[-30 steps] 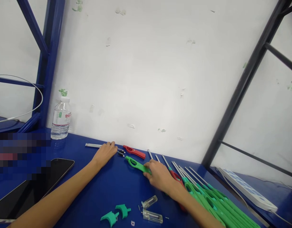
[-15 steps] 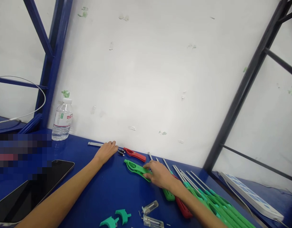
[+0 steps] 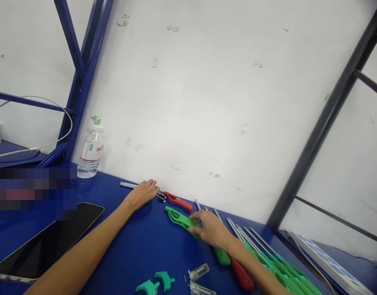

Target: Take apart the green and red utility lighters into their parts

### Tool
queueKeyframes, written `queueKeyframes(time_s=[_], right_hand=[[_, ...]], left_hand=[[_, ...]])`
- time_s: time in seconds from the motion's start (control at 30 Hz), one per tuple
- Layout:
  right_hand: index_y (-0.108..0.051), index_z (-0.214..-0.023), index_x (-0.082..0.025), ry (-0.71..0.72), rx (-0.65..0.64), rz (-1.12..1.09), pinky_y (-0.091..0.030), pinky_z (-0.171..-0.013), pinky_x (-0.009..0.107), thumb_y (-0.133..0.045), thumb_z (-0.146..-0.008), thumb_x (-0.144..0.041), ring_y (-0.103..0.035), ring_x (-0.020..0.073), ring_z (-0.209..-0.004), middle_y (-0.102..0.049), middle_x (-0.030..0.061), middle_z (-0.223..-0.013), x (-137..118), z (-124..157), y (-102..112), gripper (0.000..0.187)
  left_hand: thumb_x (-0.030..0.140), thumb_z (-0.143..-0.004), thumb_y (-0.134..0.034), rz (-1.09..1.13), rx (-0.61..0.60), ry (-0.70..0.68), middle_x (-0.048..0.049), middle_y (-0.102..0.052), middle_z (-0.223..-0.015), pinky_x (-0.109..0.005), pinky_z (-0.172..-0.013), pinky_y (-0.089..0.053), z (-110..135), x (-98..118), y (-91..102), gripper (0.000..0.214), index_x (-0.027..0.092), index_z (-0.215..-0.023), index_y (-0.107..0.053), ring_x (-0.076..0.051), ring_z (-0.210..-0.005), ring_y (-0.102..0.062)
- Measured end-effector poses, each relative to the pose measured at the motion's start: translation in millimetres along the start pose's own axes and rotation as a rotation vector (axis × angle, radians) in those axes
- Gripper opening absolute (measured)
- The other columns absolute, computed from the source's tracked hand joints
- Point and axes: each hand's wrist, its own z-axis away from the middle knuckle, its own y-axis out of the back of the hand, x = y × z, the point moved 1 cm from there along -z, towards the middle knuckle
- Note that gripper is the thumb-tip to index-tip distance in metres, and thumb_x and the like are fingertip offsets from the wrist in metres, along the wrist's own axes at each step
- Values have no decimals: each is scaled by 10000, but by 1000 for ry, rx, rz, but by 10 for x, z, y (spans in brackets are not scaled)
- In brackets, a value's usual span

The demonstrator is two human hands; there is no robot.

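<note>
White wall (image 3: pixel 188 90) with flaked spots stood behind blue table (image 3: pixel 139 246). Right hand (image 3: pixel 211 227), toward five o'clock, held near end of green handle (image 3: pixel 186 222) at six, thumb on one side, fingers on other. Red handle (image 3: pixel 178 201) lay just beyond it. Left hand (image 3: pixel 143 194), toward eight, lay over metal rods (image 3: pixel 128 185); could not tell if fingers gripped. Clear tubes (image 3: pixel 199 272) lay at six, lower down, near teal pieces (image 3: pixel 166 281). Phone (image 3: pixel 53 241) lay at eight, bottle (image 3: pixel 90 153) stood at nine.
</note>
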Motion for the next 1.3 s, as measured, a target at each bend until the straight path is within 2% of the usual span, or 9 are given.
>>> queueKeyframes(time_s=[0.3, 0.47, 0.57, 0.63, 0.67, 0.77, 1.0, 1.17, 1.3], right_hand=[[-766, -1368, -204, -17, 15, 69, -509, -1023, 365, -757, -1000, -308, -724, 319, -1260, -795, 114, -1316, 20, -135, -85, 382], [-738, -1318, -215, -29, 67, 118, -510, -999, 346, -760, -1014, -296, -720, 286, -1254, -769, 101, -1331, 36, -271, -84, 316], [-731, -1273, -212, -49, 98, 143, -537, -1008, 354, -702, -1076, -390, -727, 248, -1197, -766, 78, -1275, 100, -350, -14, 267], [-723, -1266, -195, -103, 119, 172, -563, -1037, 419, -607, -1132, -444, -726, 245, -1167, -765, 76, -1226, 197, -428, 73, 306], [-716, -1277, -178, -146, 123, 192, -581, -1037, 473, -618, -1128, -452, -728, 254, -1154, -758, 84, -1229, 262, -477, 126, 327], [-706, -1334, -192, -308, 100, 257, -615, -1021, 497, -703, -1086, -427, -719, 266, -1177, -711, 109, -1366, 503, -654, 296, 342], [-672, -1404, -190, -573, -135, 259, -632, -999, 496, -730, -1071, -397, -717, 277, -1190, -684, 119, -1414, 1045, -993, 517, 396], [-672, -1403, -188, -655, -398, 162, -637, -985, 489, -730, -1071, -396, -722, 273, -1175, -688, 116, -1404, 1277, -1153, 490, 396], [-672, -1404, -197, -674, -473, 108, -636, -990, 492, -727, -1074, -395, -719, 274, -1183, -685, 117, -1414, 1354, -1246, 486, 388]], left_hand=[[330, -1053, -727, -43, 109, -303, -101, -713, -1374, -519, -1062, -613, 2, 78, 212, 305, 189, -1323, -701, -268, -1239, -706], [266, -1049, -725, -76, 195, -359, -106, -695, -1430, -534, -1112, -589, 36, 85, 234, 301, 198, -1341, -702, -277, -1299, -684], [246, -1049, -721, -104, 262, -392, -102, -702, -1416, -512, -1096, -600, 44, 75, 221, 281, 201, -1325, -709, -264, -1275, -694], [247, -1044, -728, -117, 317, -414, -100, -709, -1400, -506, -1080, -609, 43, 66, 199, 278, 197, -1318, -710, -261, -1256, -702], [248, -1041, -733, -123, 348, -424, -98, -714, -1386, -503, -1068, -615, 42, 60, 186, 278, 191, -1312, -710, -260, -1241, -708], [251, -1033, -745, -151, 442, -457, -89, -729, -1332, -484, -1023, -636, 40, 45, 152, 258, 181, -1280, -715, -248, -1184, -725], [257, -1035, -744, -248, 559, -490, -77, -740, -1278, -440, -969, -652, 52, 11, 144, 218, 184, -1240, -721, -223, -1118, -735], [284, -1039, -743, -285, 558, -483, -78, -736, -1271, -441, -959, -654, 50, -16, 133, 239, 181, -1253, -713, -224, -1108, -735], [300, -1043, -739, -278, 559, -481, -81, -734, -1277, -439, -954, -653, 35, -25, 110, 247, 183, -1260, -712, -224, -1105, -734]])
